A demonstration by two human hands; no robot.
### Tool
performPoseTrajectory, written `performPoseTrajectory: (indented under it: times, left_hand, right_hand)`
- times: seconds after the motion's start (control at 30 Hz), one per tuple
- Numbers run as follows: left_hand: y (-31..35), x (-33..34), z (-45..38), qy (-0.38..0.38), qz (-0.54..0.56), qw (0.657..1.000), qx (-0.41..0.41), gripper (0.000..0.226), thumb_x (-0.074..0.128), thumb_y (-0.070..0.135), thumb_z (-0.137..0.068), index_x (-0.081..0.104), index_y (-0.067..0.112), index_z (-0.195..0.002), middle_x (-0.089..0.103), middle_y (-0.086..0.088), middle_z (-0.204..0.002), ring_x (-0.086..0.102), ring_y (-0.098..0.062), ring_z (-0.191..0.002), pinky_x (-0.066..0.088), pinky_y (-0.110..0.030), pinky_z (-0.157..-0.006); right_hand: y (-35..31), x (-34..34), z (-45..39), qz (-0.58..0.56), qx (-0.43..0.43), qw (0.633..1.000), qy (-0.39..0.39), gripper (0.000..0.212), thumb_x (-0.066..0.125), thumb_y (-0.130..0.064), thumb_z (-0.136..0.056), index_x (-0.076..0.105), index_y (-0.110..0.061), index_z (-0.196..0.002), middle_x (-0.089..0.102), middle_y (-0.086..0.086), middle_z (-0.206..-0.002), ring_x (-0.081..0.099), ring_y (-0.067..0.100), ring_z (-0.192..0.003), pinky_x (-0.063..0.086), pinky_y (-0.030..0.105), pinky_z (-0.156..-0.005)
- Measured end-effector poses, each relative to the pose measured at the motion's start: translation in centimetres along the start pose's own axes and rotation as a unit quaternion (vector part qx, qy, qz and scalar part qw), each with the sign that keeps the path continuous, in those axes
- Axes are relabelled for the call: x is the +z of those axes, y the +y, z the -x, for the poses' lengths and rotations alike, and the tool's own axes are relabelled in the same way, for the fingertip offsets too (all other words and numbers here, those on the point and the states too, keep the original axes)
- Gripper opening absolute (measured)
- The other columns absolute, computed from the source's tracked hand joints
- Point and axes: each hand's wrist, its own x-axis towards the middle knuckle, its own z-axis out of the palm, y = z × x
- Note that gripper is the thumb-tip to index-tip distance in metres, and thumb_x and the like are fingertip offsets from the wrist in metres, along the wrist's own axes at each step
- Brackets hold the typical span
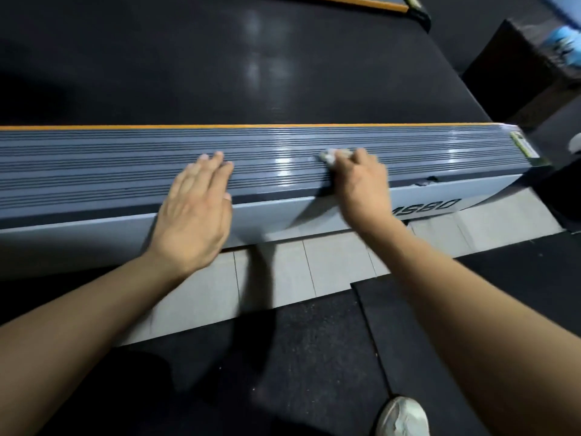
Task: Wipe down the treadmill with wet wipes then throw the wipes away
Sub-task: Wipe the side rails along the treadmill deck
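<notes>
The treadmill's grey ribbed side rail [94, 165] runs left to right across the view, with an orange strip along its far edge and the black running belt [220, 64] beyond. My right hand [361, 184] grips a crumpled white wet wipe [330, 155] and presses it onto the rail, right of centre. My left hand [195, 209] rests flat on the rail to the left, fingers straight. A wet sheen shows on the rail between and right of the hands.
Pale floor tiles [283, 272] and black rubber mats [314, 357] lie below the treadmill. My white shoe [402, 416] shows at the bottom. A dark box [515, 67] with a blue object stands at the top right past the rail's end.
</notes>
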Motion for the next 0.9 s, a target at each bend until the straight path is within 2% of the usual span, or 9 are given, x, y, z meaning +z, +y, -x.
performPoseTrajectory:
  times: [0.1,0.17,0.27,0.37,0.5,0.63,0.73,0.83,0.9]
  left_hand:
    - [3.6,2.3,-2.4,0.0,0.01,1.0,0.01,0.05,0.029,0.02,-0.106,0.033,0.006,-0.154,0.028,-0.013,-0.164,0.025,-0.031,-0.151,0.017,-0.044,-0.125]
    - [5.3,3.3,-4.0,0.001,0.007,1.0,0.004,0.05,0.03,0.018,-0.107,0.03,0.005,-0.155,0.026,-0.013,-0.164,0.024,-0.03,-0.152,0.016,-0.042,-0.126]
    - [6.6,4.2,-5.4,0.009,-0.019,1.0,-0.023,0.052,0.027,0.022,-0.106,0.032,0.003,-0.154,0.028,-0.016,-0.163,0.026,-0.031,-0.151,0.014,-0.04,-0.126]
    - [7.0,4.6,-5.7,0.045,-0.056,0.996,-0.05,0.058,0.024,0.023,-0.1,0.038,-0.003,-0.149,0.039,-0.021,-0.156,0.037,-0.036,-0.145,0.023,-0.044,-0.123]
    - [7.4,4.8,-6.3,0.048,-0.086,0.991,-0.086,0.06,0.024,0.027,-0.099,0.041,-0.004,-0.147,0.041,-0.021,-0.155,0.039,-0.036,-0.144,0.026,-0.046,-0.122]
    - [7.5,4.7,-6.1,0.051,-0.103,0.99,-0.077,0.055,0.026,0.027,-0.104,0.042,-0.003,-0.146,0.043,-0.022,-0.153,0.04,-0.036,-0.142,0.028,-0.047,-0.122]
    - [7.6,5.0,-5.8,0.07,-0.115,0.989,-0.069,0.052,0.029,0.024,-0.104,0.043,-0.005,-0.145,0.045,-0.024,-0.151,0.042,-0.037,-0.141,0.029,-0.047,-0.121]
    - [7.9,5.4,-6.1,0.074,-0.123,0.986,-0.079,0.052,0.03,0.023,-0.103,0.044,-0.005,-0.144,0.047,-0.024,-0.15,0.043,-0.038,-0.14,0.029,-0.047,-0.121]
    - [8.2,5.3,-6.2,0.064,-0.116,0.986,-0.099,0.054,0.03,0.025,-0.101,0.044,-0.003,-0.145,0.046,-0.023,-0.151,0.042,-0.037,-0.141,0.027,-0.047,-0.122]
  right_hand:
    - [5.4,-0.2,-0.7,0.025,0.119,0.992,-0.017,0.03,0.046,-0.013,-0.096,0.062,-0.014,-0.121,0.055,0.014,-0.108,0.052,0.037,-0.1,0.037,0.042,-0.08]
    - [4.4,0.1,-1.0,0.028,0.128,0.991,-0.01,0.03,0.044,-0.011,-0.096,0.061,-0.011,-0.121,0.055,0.014,-0.113,0.052,0.036,-0.104,0.038,0.042,-0.082]
    - [-0.8,0.3,-2.4,-0.03,-0.001,0.999,-0.011,0.028,0.047,-0.018,-0.098,0.064,-0.015,-0.119,0.059,0.009,-0.112,0.058,0.032,-0.102,0.045,0.038,-0.082]
    - [-6.3,0.0,-4.5,-0.096,-0.159,0.982,-0.024,0.026,0.05,-0.025,-0.096,0.065,-0.015,-0.115,0.058,0.008,-0.109,0.057,0.03,-0.099,0.043,0.038,-0.077]
    - [-5.6,0.1,-7.3,-0.071,-0.231,0.97,-0.022,0.031,0.043,-0.024,-0.1,0.058,-0.02,-0.127,0.056,0.005,-0.114,0.054,0.028,-0.102,0.031,0.036,-0.073]
    - [5.5,1.1,-9.3,-0.059,-0.098,0.993,-0.015,0.039,0.046,-0.017,-0.097,0.063,-0.033,-0.129,0.058,0.009,-0.109,0.056,0.034,-0.102,0.043,0.037,-0.084]
    - [15.0,0.6,-9.3,-0.049,0.017,0.998,-0.023,0.044,0.044,-0.01,-0.096,0.064,-0.031,-0.129,0.055,0.017,-0.107,0.055,0.041,-0.101,0.044,0.042,-0.084]
    - [16.4,1.0,-9.3,-0.042,0.065,0.997,-0.031,0.041,0.042,-0.012,-0.096,0.064,-0.028,-0.127,0.054,0.016,-0.114,0.052,0.04,-0.107,0.044,0.044,-0.084]
    - [13.5,1.7,-9.0,-0.048,0.04,0.998,-0.024,0.04,0.044,-0.012,-0.094,0.065,-0.027,-0.125,0.054,0.011,-0.117,0.052,0.035,-0.109,0.044,0.042,-0.085]
